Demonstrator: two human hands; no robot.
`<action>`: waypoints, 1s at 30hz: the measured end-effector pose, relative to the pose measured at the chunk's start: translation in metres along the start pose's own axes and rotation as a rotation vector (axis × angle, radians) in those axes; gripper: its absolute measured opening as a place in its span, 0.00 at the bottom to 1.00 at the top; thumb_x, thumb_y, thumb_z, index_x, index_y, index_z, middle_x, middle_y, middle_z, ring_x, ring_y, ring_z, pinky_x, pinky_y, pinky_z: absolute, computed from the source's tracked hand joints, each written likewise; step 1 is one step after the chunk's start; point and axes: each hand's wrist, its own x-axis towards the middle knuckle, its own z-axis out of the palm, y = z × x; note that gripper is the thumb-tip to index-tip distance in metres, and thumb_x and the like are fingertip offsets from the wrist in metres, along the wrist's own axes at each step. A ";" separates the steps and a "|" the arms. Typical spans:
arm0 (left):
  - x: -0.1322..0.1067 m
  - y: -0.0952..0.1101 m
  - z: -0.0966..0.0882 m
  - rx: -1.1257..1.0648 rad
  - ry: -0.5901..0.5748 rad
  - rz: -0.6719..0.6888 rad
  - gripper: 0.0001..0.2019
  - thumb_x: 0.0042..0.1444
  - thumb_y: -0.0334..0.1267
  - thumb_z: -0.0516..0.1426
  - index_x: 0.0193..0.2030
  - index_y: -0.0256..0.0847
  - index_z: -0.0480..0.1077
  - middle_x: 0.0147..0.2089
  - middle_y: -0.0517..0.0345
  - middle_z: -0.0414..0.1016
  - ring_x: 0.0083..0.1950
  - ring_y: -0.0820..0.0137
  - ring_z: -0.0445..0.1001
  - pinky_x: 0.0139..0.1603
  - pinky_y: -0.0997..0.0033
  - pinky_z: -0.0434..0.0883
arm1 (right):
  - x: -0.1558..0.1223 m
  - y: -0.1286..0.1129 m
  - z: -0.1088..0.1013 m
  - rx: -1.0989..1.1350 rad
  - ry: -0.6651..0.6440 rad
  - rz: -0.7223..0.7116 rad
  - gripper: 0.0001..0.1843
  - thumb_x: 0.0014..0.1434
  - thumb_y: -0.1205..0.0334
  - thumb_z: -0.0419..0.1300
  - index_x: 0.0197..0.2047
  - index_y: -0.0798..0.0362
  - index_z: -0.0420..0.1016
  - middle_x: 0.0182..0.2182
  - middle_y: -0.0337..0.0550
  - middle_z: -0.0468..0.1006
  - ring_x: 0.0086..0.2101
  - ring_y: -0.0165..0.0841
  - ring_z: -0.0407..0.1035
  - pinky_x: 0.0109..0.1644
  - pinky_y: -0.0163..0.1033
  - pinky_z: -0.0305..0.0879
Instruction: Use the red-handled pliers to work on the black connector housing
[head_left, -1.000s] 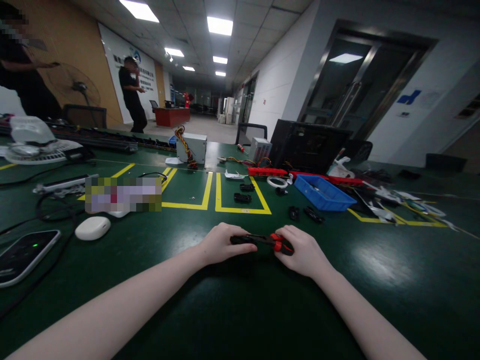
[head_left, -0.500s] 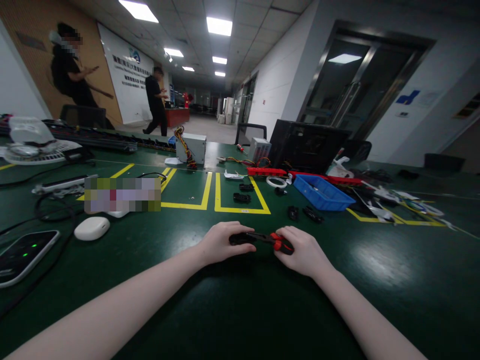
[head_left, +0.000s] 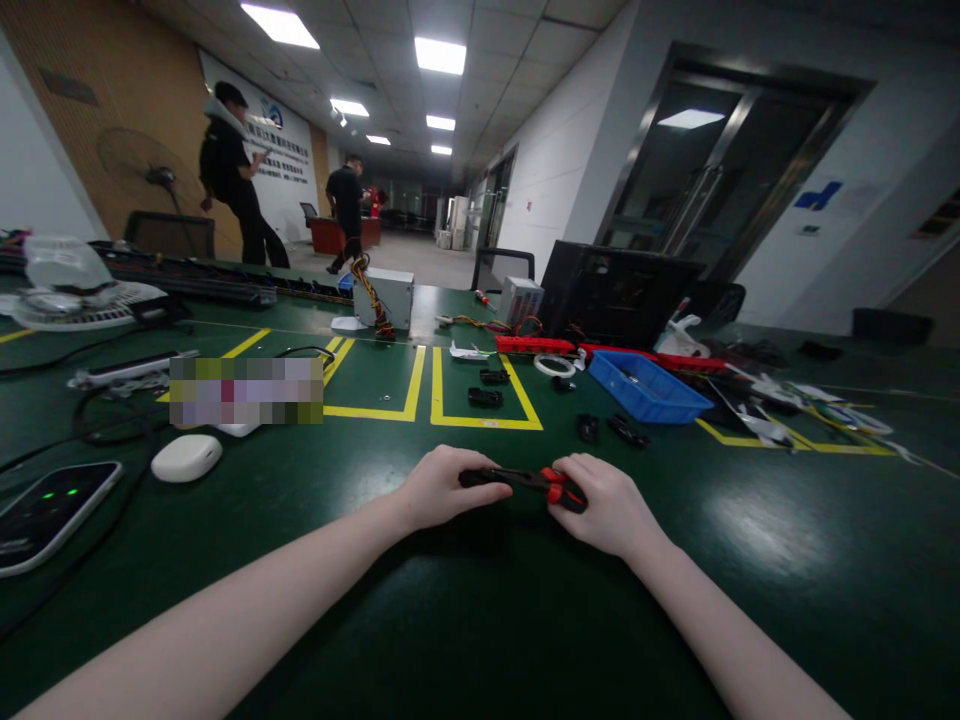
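The left hand (head_left: 442, 490) holds a small black piece (head_left: 480, 477), long and dark. Its grip is closed, with the thumb along the near side and the fingers bent over the far side. The right hand (head_left: 604, 500) holds a pair of pliers (head_left: 556, 485) with red and black handles. Its grip is wrapped around those handles, so much of them is hidden. The thin, dark metal nose of the pliers points at the left hand and reaches the black piece. I cannot tell if the nose bites it. The pliers and the black piece are between the 2 hands, just above the surface (head_left: 465, 640), which is smooth, green and shiny.

Past the hands, flat yellow tape (head_left: 495, 423) makes a box shape. Inside it lie 2 little black parts: a near part (head_left: 486, 397) and a far part (head_left: 494, 376). To the right are 2 more bumpy black bits, a rounder lump (head_left: 588, 428) and a longer lump (head_left: 627, 430). Behind these sits a blue plastic bin (head_left: 651, 388) with sloping sides. A white ring (head_left: 555, 366), round and thin, lies near the bin. Farther back stands a gray metal box (head_left: 397, 300) with straight edges. On the left is a smooth white case (head_left: 187, 458), rounded like a pebble.
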 end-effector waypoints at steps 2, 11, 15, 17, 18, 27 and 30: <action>0.000 -0.001 0.000 -0.023 -0.022 -0.038 0.15 0.63 0.47 0.57 0.43 0.38 0.78 0.29 0.60 0.76 0.27 0.73 0.69 0.27 0.76 0.63 | 0.000 0.000 0.000 -0.019 0.025 -0.021 0.11 0.49 0.60 0.61 0.38 0.51 0.70 0.32 0.44 0.76 0.33 0.37 0.70 0.37 0.41 0.66; 0.000 0.002 -0.001 -0.123 0.050 0.091 0.14 0.60 0.42 0.61 0.50 0.38 0.76 0.40 0.55 0.79 0.36 0.70 0.74 0.36 0.74 0.68 | 0.001 0.001 -0.001 -0.040 0.116 0.002 0.13 0.51 0.60 0.60 0.41 0.52 0.70 0.37 0.48 0.77 0.37 0.40 0.71 0.40 0.44 0.65; 0.000 0.000 -0.001 -0.089 0.084 0.117 0.16 0.58 0.41 0.62 0.52 0.40 0.75 0.41 0.55 0.77 0.37 0.70 0.74 0.36 0.74 0.68 | 0.001 0.006 -0.003 -0.069 0.182 0.016 0.14 0.52 0.61 0.60 0.43 0.53 0.70 0.40 0.50 0.77 0.41 0.43 0.70 0.44 0.46 0.65; 0.000 -0.002 -0.001 -0.065 0.096 0.113 0.18 0.58 0.42 0.63 0.54 0.40 0.74 0.41 0.55 0.77 0.37 0.70 0.73 0.37 0.73 0.68 | 0.001 0.008 -0.004 -0.078 0.182 0.007 0.14 0.52 0.61 0.60 0.43 0.53 0.70 0.41 0.49 0.76 0.42 0.43 0.70 0.45 0.46 0.65; 0.000 -0.003 -0.001 -0.054 0.102 0.113 0.19 0.58 0.42 0.63 0.55 0.40 0.73 0.41 0.55 0.76 0.37 0.70 0.73 0.37 0.73 0.68 | 0.000 0.009 -0.004 -0.087 0.182 0.001 0.14 0.52 0.61 0.60 0.44 0.53 0.70 0.41 0.49 0.76 0.42 0.43 0.70 0.45 0.46 0.65; 0.002 -0.009 0.003 -0.004 0.112 0.126 0.22 0.57 0.44 0.63 0.57 0.40 0.72 0.39 0.56 0.74 0.35 0.71 0.71 0.35 0.73 0.66 | 0.000 0.011 0.000 -0.133 0.184 -0.027 0.14 0.51 0.60 0.61 0.43 0.54 0.71 0.40 0.50 0.77 0.41 0.42 0.71 0.44 0.44 0.64; 0.001 -0.008 0.002 -0.002 0.107 0.128 0.22 0.57 0.43 0.63 0.57 0.40 0.72 0.39 0.56 0.74 0.36 0.70 0.71 0.36 0.73 0.66 | 0.000 0.010 0.000 -0.140 0.167 -0.034 0.12 0.52 0.60 0.60 0.40 0.54 0.71 0.37 0.49 0.77 0.38 0.40 0.70 0.40 0.43 0.64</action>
